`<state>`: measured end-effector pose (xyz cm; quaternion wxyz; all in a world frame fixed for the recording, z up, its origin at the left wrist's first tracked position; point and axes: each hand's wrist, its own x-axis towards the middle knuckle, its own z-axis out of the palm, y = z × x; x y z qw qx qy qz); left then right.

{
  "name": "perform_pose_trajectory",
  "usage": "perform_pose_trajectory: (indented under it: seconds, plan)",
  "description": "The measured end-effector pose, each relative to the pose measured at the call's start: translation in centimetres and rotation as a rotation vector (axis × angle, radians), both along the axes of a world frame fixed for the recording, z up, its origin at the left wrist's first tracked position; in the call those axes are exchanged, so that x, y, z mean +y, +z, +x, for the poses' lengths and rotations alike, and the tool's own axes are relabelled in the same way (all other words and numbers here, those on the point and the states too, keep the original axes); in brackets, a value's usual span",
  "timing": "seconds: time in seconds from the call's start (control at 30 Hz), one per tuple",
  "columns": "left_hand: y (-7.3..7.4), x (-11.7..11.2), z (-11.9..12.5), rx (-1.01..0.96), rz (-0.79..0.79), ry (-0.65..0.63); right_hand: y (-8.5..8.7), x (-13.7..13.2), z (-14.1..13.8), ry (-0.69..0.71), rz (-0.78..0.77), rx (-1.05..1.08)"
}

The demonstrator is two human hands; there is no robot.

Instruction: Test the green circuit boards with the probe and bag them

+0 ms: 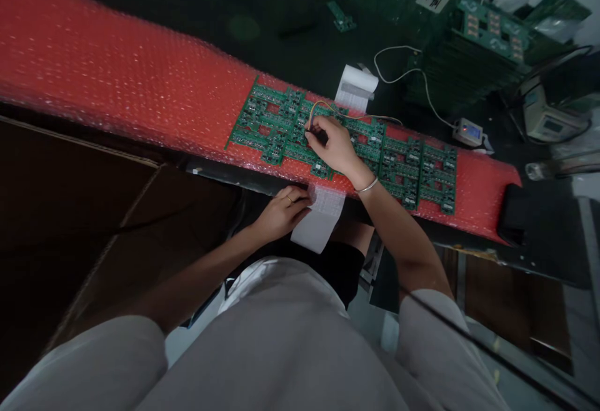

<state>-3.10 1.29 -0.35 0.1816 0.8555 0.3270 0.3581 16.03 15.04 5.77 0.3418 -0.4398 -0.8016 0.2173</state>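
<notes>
Green circuit board panels [272,120] lie in a row on a strip of red bubble wrap [117,80]. My right hand [334,147], wearing a thin bracelet, is closed in a pinch on a small dark probe with a thin wire [375,117], pressing it down on the boards. My left hand [284,211], with a ring, rests closed at the table's near edge, holding a white paper strip [319,220] that hangs off the edge.
A white paper roll [356,86] lies behind the boards. A small tester with a lit display [469,131] sits at right, its white cable [417,70] looping. Stacked green boards [487,30] fill the far right. A black block [515,214] lies at the wrap's end.
</notes>
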Motion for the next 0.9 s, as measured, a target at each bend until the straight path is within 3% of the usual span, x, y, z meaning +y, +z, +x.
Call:
perform_pose_trajectory:
  seconds: [0.37,0.43,0.53,0.7,0.77,0.9]
  plan:
    - [0.2,-0.3,-0.1,-0.058,-0.035,0.019,-0.2,0.0,-0.2,-0.023,0.038,-0.010]
    - [0.9,-0.5,-0.4,-0.056,-0.080,0.007,-0.3,0.0,-0.2,-0.023,0.042,-0.011]
    - [3.5,0.2,-1.2,-0.089,-0.124,0.029,-0.4,0.1,-0.3,-0.014,0.047,-0.007]
    - [8.0,5.8,-3.0,-0.137,-0.112,0.274,-0.3,0.1,-0.3,-0.012,0.046,0.008]
    - [8.5,8.8,-3.4,-0.133,-0.108,0.318,-0.2,0.0,-0.3,-0.020,0.040,0.017]
    - [7.6,14.3,-3.4,-0.081,-0.132,0.321,-0.1,-0.1,-0.4,-0.027,0.056,0.021]
